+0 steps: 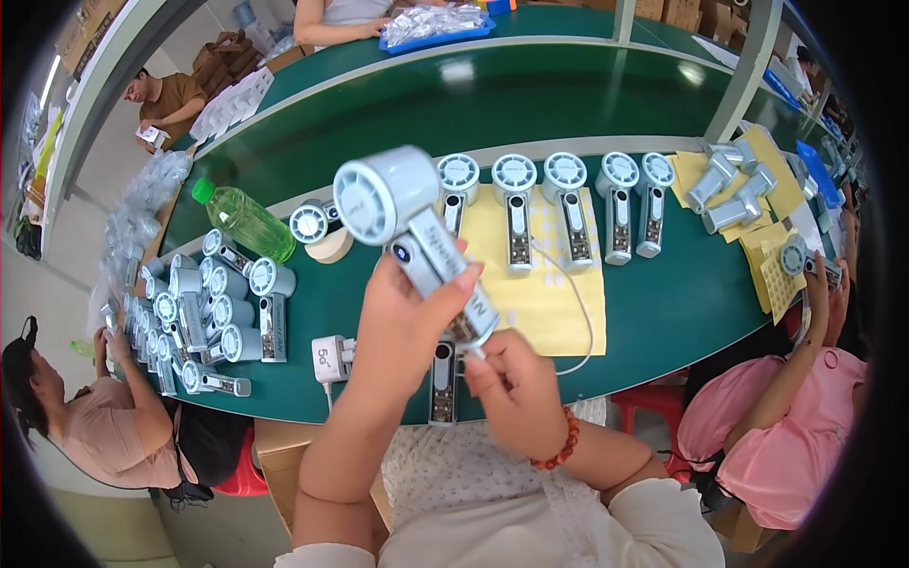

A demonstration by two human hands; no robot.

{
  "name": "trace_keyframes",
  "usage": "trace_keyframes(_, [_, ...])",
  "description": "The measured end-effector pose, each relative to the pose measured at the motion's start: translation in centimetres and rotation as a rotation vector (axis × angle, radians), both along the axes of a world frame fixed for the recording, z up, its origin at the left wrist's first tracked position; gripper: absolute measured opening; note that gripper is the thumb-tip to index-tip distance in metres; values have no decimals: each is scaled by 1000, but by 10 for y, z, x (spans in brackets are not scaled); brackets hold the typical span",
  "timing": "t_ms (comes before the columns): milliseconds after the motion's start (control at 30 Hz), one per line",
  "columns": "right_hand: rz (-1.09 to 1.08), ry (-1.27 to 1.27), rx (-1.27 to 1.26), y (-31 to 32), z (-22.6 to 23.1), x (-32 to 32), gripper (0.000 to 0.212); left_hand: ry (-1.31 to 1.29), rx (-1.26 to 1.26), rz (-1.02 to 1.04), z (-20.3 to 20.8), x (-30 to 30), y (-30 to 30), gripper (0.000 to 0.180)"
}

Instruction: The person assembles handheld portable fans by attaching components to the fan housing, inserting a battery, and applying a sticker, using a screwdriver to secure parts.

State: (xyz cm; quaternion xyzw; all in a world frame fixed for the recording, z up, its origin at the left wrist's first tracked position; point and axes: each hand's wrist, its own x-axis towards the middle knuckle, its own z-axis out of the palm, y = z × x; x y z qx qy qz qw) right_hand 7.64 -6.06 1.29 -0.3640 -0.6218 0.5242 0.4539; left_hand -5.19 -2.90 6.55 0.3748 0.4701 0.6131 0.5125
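Note:
My left hand (409,317) is wrapped round the handle of a pale blue handheld fan (393,194), tilted with its round head up and to the left. At the handle's lower end, my right hand (516,393) pinches the end of a white cable (589,327) against the base. Fingers hide whether the plug is inside the port. Below the held fan, another fan's handle (442,383) lies near the table edge, its upper part hidden. A row of fans, one of them here (516,213), lies on and beside a yellow sheet (559,312) beyond my hands.
A cluster of fans (227,312) fills the table's left side, near a green bottle (248,222). A white power adapter (331,360) and a fan on a round stand (327,244) are closer. Grey fan parts (724,185) lie right. Co-workers sit left, right and across.

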Motion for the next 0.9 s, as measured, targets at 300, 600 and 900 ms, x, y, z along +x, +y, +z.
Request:
trace_keyframes(300, [15, -224, 209, 11, -8, 23, 5, 535, 129, 215, 30, -121, 207, 32])
trace_keyframes(600, [680, -660, 505, 17, -16, 7, 54, 1191, -367, 131, -99, -168, 321, 46])
trace_keyframes(900, [594, -649, 425, 3, -33, 2, 57, 1010, -166, 174, -26, -133, 260, 68])
